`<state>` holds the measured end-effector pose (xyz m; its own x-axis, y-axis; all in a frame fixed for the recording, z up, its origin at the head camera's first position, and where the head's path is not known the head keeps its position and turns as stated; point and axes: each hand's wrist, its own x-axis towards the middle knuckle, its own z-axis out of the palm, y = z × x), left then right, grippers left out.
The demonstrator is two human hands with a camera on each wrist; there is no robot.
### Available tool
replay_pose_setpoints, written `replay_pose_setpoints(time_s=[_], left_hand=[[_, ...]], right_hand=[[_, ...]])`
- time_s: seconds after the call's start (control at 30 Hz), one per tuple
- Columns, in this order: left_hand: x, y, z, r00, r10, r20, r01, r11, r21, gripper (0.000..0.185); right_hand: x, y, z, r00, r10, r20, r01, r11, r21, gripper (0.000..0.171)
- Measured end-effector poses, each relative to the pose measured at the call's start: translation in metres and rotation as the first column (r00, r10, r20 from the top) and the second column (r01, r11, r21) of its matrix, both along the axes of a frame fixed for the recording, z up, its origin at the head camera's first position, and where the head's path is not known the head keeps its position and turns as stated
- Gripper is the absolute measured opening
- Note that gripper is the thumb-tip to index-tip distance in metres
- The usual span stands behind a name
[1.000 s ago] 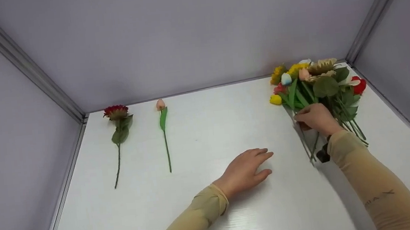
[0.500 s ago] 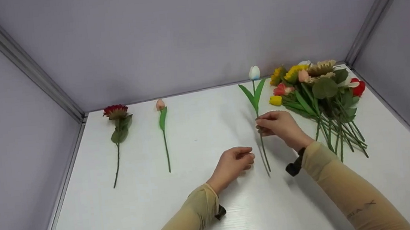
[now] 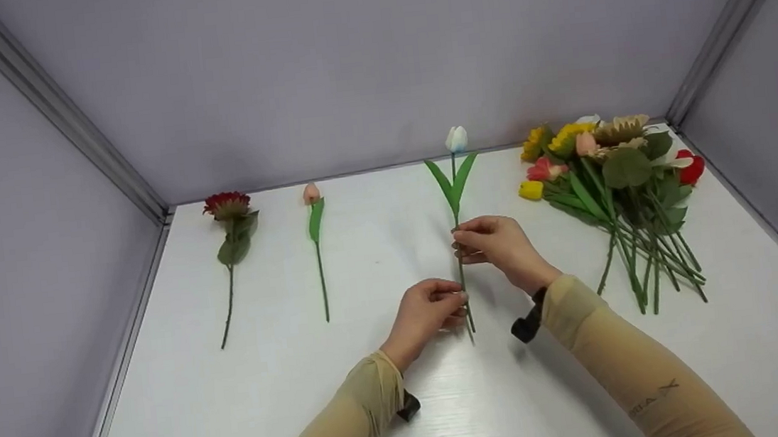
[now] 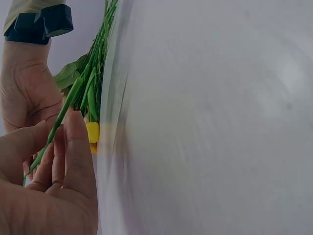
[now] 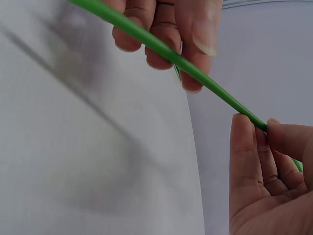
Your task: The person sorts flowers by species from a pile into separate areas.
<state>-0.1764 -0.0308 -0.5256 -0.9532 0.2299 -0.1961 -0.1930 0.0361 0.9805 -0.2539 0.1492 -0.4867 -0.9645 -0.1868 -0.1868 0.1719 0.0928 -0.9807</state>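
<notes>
A white tulip with a bluish base (image 3: 456,140) and two green leaves is held upright in the middle of the head view. My right hand (image 3: 502,247) pinches its green stem just below the leaves, thumb against fingers. Lower down, my left hand (image 3: 427,315) has thumb and fingertips on the same stem. The left wrist view shows the stem (image 4: 61,115) passing between the left thumb and fingers. In the right wrist view, the stem (image 5: 156,46) runs slantwise from the left fingers to the right hand's pinch.
A pink tulip (image 3: 316,215) and a dark red flower (image 3: 227,207) lie apart on the left of the white table (image 3: 272,415). A pile of mixed flowers (image 3: 627,167) lies at the back right. Grey panels (image 3: 373,56) enclose the table.
My right hand has drawn the white tulip out of the pile and carried it left. My left hand has moved slightly left, and its fingers have closed on the lower stem.
</notes>
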Motion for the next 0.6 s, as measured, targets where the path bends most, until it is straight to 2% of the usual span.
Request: replay_pose_setpoints(time_s=[0.3,0.47,0.6], left_hand=[[0.001,-0.003,0.001,0.999,0.050,0.013,-0.050,0.998,0.035,0.022],[-0.003,-0.010,-0.002,0.997,0.070,0.013,-0.070,0.997,-0.021,0.020],[-0.010,-0.026,-0.001,0.997,0.072,0.015,-0.071,0.994,-0.088,0.021]], right_hand=[[0.000,-0.012,-0.003,1.000,0.009,-0.006,-0.009,1.000,-0.016,0.037],[-0.002,-0.019,-0.006,1.000,0.016,0.007,-0.016,1.000,-0.013,0.037],[-0.003,-0.023,-0.009,0.999,0.034,-0.003,-0.034,0.999,0.005,0.040]])
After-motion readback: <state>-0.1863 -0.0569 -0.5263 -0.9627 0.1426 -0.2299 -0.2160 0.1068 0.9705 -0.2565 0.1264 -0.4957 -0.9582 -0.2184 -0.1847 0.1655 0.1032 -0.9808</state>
